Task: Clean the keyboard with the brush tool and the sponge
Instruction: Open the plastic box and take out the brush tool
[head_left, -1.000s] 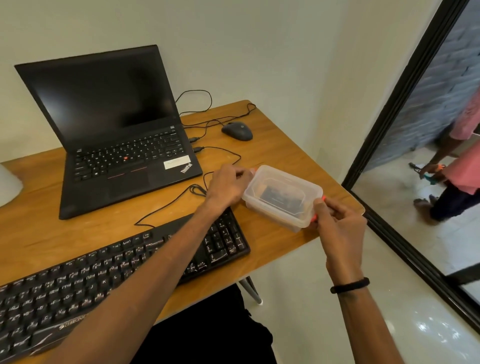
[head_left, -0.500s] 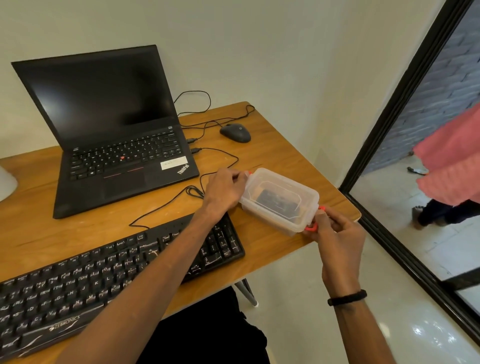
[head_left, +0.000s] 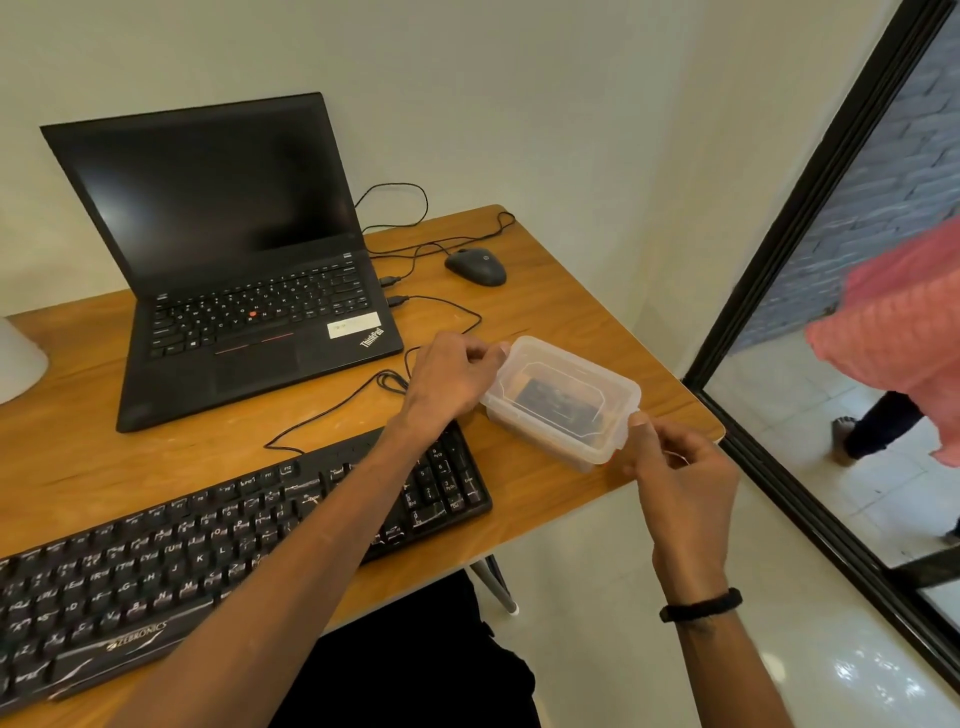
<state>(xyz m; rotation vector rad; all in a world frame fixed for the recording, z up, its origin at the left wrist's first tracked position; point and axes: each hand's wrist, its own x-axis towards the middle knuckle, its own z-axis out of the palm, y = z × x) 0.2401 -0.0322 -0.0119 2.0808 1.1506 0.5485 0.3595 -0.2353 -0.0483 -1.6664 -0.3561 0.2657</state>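
A clear plastic box (head_left: 563, 400) with a lid sits near the desk's right edge. Something dark shows through the lid; I cannot tell what it is. My left hand (head_left: 452, 376) grips the box's left end, fingers curled at the lid's rim. At the box's right end my right hand (head_left: 675, 470) pinches the lid's edge with thumb and fingers. The black external keyboard (head_left: 182, 561) lies along the desk's front, and my left forearm crosses over its right part. No brush or sponge is plainly visible.
An open black laptop (head_left: 239, 270) stands at the back of the wooden desk (head_left: 550, 306). A black mouse (head_left: 475, 266) and thin cables (head_left: 441, 312) lie behind the box. A white object (head_left: 15, 364) is at the far left. Behind a glass door (head_left: 810, 197), a person in pink (head_left: 893, 332) passes.
The orange clips seen at the box's ends earlier no longer show; my fingers now hold the lid's edges. The person beyond the door has moved.
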